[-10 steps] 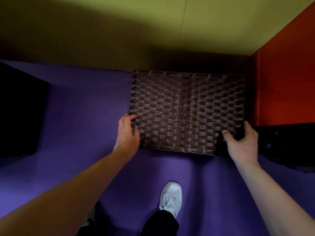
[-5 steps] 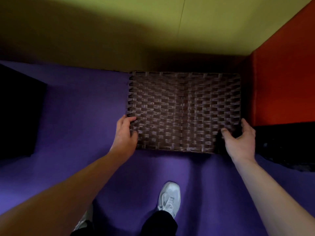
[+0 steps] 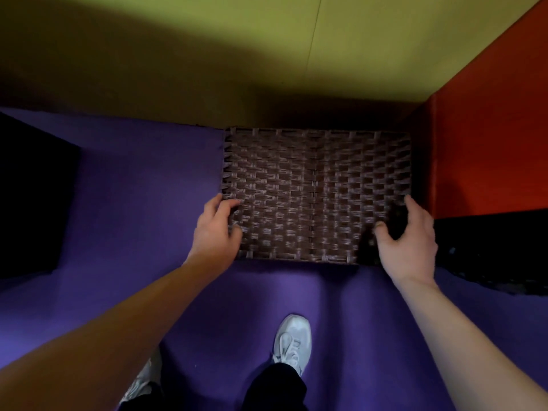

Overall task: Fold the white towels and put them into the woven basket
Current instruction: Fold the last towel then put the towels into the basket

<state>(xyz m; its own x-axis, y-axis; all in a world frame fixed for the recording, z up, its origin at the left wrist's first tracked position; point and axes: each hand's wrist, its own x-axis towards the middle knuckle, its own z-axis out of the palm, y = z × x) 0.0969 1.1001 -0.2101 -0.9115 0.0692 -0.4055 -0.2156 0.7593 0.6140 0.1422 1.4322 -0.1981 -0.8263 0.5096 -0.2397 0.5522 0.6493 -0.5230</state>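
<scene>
Woven basket point(image 3: 317, 194) gripped between left hand point(image 3: 215, 229), right hand point(image 3: 407, 241).

Purple carpet floor point(image 3: 142, 185): woven basket point(image 3: 317, 191), white sneaker point(image 3: 293, 341) on it.

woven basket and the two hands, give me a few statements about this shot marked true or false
1. The woven basket sits on the purple floor. True.
2. A folded white towel lies on top of the basket. False: no towel shows anywhere in view; only brown weave is seen.
3. The left hand is at the basket's near left corner, the right hand at its near right corner. True.
4. A red panel stands to the left of the basket. False: it stands to the basket's right.
5. A white shoe shows on the floor nearer the person than the basket. True.
6. The right hand is lifted well clear of the basket. False: it is at the basket's corner.
</scene>
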